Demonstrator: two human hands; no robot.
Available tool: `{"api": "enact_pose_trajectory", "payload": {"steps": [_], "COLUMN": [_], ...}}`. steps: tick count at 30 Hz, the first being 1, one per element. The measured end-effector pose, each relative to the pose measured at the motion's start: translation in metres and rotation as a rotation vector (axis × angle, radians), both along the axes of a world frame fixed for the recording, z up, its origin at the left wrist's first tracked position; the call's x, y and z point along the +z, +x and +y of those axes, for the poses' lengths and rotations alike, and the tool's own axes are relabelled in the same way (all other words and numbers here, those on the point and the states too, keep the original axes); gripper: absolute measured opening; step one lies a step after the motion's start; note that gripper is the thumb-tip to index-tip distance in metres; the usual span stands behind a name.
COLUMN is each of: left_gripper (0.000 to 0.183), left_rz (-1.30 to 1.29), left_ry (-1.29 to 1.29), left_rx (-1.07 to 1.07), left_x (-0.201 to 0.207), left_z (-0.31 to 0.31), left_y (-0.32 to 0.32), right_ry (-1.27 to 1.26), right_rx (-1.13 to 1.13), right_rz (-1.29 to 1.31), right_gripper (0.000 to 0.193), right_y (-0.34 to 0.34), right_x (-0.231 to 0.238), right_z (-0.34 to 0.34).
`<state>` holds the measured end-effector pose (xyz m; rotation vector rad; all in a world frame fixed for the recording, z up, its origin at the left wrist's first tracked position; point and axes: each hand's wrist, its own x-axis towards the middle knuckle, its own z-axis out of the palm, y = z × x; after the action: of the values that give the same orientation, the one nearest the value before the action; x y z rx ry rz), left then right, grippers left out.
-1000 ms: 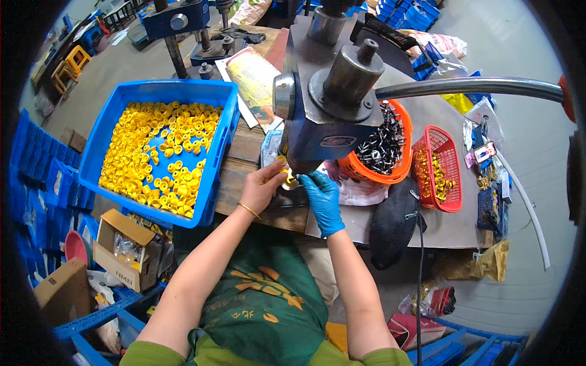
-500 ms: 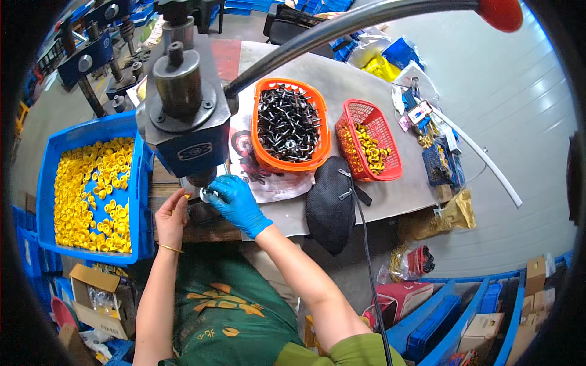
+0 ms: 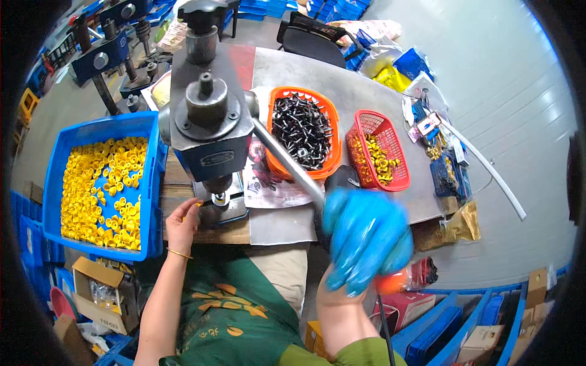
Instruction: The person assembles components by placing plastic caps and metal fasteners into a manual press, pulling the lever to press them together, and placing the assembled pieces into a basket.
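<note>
My bare left hand (image 3: 183, 221) is beside the press base, thumb and finger pinched on a small yellow cap (image 3: 200, 204), mostly hidden by the fingertips. In a blue glove, my right hand (image 3: 366, 238) is wrapped round the steel lever (image 3: 290, 161) of the hand press (image 3: 210, 143). The lever's red knob (image 3: 392, 282) shows below the glove, and the hand is blurred by motion. Under the press ram (image 3: 218, 185) sits a small round whitish piece (image 3: 221, 199) on the metal base; its details are too small to make out.
Left of the press stands a blue crate (image 3: 149, 226) of yellow caps. An orange basket (image 3: 334, 155) of black stemmed parts and a red basket (image 3: 400, 180) of yellow pieces stand on the table (image 3: 281, 229). A black pouch (image 3: 343, 178) lies partly behind my right hand.
My right hand has left the spot under the ram and gripped the lever, which has swung down toward me. My left hand stays by the base, still pinching. The view has shifted slightly.
</note>
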<state>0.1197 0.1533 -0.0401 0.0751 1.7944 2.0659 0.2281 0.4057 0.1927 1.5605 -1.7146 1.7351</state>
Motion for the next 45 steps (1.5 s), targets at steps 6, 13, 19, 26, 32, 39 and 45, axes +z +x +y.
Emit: {"api": "enact_pose_trajectory", "payload": {"steps": [6,13,19,26,32,39,45], "left_gripper": [0.020,0.022,0.020,0.016,0.019,0.024,0.025], "left_rz": [-0.008,-0.080,-0.288,-0.077,0.087,0.506,0.648], "left_ry": [-0.046,-0.002,0.116,0.000,-0.035,-0.290,-0.378], "left_rx": [0.014,0.061,0.065,0.014,0.072,-0.047,-0.055], "left_x": [0.001,0.006,0.023,0.010,0.007,0.006,0.007], "left_z": [-0.006,-0.004,0.017,0.020,0.026,0.041,0.034], "left_y": [-0.007,-0.004,0.011,0.004,-0.004,-0.005,-0.002], "right_ry": [0.595,-0.058,-0.692,0.475,0.625,0.010,0.295], "right_rx": [-0.919,-0.547,-0.356,-1.132,-1.236,-1.070,-1.139], "right_rz": [-0.641,-0.449,-0.472,-0.503,-0.209,-0.832,-0.647], "right_gripper": [0.088,0.065,0.059,0.021,0.018,0.021,0.033], "right_y": [0.041,0.046,-0.030,-0.040,-0.056,-0.055,-0.056], "right_x": [-0.045,-0.004,0.043,-0.191,-0.218,-0.222,-0.203], "right_z": [-0.031,-0.047,0.000,-0.049,-0.083,-0.081,-0.057]}}
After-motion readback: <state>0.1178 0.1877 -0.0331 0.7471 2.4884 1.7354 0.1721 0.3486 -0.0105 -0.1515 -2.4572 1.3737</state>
